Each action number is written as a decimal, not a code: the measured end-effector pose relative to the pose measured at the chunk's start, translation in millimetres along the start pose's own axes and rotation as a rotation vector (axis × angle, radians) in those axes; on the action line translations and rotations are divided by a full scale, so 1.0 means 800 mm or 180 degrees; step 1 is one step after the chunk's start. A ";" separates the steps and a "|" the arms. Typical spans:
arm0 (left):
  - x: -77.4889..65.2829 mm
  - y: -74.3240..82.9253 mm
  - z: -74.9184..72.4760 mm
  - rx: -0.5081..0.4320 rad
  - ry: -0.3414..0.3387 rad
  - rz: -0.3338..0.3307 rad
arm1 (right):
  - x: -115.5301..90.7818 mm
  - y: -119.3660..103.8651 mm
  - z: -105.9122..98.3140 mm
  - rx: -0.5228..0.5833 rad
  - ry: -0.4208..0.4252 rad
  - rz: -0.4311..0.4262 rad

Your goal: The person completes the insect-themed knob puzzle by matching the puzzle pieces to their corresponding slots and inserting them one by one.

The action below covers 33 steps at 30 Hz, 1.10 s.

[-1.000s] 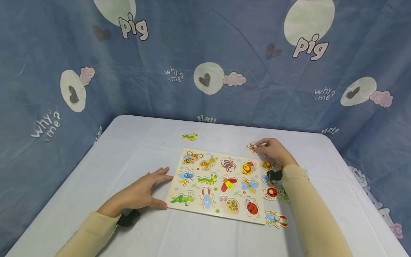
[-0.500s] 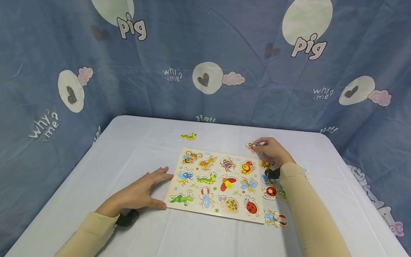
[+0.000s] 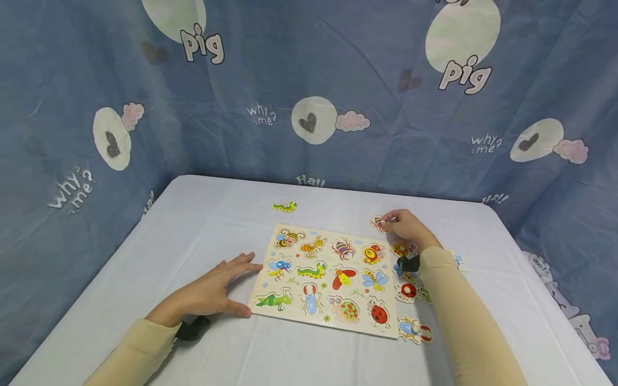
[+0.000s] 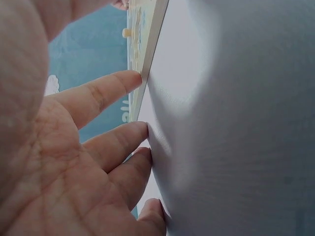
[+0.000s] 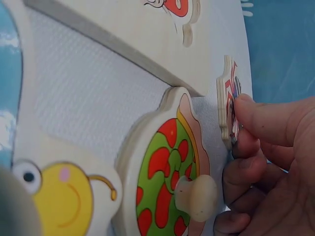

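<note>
A wooden peg puzzle board (image 3: 347, 326) with insect pictures in its cutouts lies on the white table. My left hand (image 3: 207, 289) is at its left side, thumb and fingers spread. In the left wrist view one finger (image 4: 118, 84) touches the board's edge (image 4: 147, 64). Just past the far right corner, my right hand (image 3: 407, 229) pinches a striped spider piece (image 3: 376, 223) between thumb and finger. The right wrist view shows this spider piece (image 5: 226, 105) standing nearly edge-on to the camera; the knob is hidden by the fingers.
A caterpillar piece (image 3: 285, 207) lies behind the board. Along its right side are a ladybug piece (image 3: 407, 291), a stag beetle piece (image 3: 415, 329) and several others, partly under the right arm. A knobbed snail piece (image 5: 157, 167) is close to the right wrist. A blue curtain (image 3: 232, 150) hangs behind.
The head view shifts slightly. Both hands stay in nearly the same places, the right one still at the spider piece; no piece has visibly moved on the table.
</note>
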<state>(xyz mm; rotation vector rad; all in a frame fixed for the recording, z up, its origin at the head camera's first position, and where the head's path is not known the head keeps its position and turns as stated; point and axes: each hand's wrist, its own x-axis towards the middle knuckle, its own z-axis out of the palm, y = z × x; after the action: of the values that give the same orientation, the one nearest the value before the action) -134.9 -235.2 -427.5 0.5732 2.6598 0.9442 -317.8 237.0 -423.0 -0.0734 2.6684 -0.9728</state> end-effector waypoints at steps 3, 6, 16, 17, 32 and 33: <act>0.000 0.001 0.000 0.0011 0.0003 0.0003 | -0.001 -0.001 -0.001 -0.0093 -0.0016 -0.0044; 0.000 0.002 0.000 0.0017 0.0012 0.0006 | -0.003 -0.002 -0.003 -0.0132 -0.0030 -0.0080; 0.000 0.004 0.002 0.0026 0.0010 0.0018 | -0.013 -0.007 -0.004 -0.0034 -0.0049 -0.0162; 0.000 0.004 0.002 0.0039 0.0011 0.0020 | -0.014 -0.008 -0.005 -0.0012 -0.0060 -0.0179; 0.000 0.001 0.001 0.0060 0.0010 -0.0024 | -0.019 -0.017 0.000 0.0106 -0.0188 -0.0199; 0.000 0.001 0.001 0.0055 0.0010 -0.0024 | -0.020 -0.018 0.001 0.0098 -0.0188 -0.0203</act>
<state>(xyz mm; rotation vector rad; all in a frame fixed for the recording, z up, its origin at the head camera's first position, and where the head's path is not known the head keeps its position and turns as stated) -134.1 -234.5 -427.4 0.5657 2.6735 0.9216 -303.4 227.9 -410.2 -0.1788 2.6108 -1.0149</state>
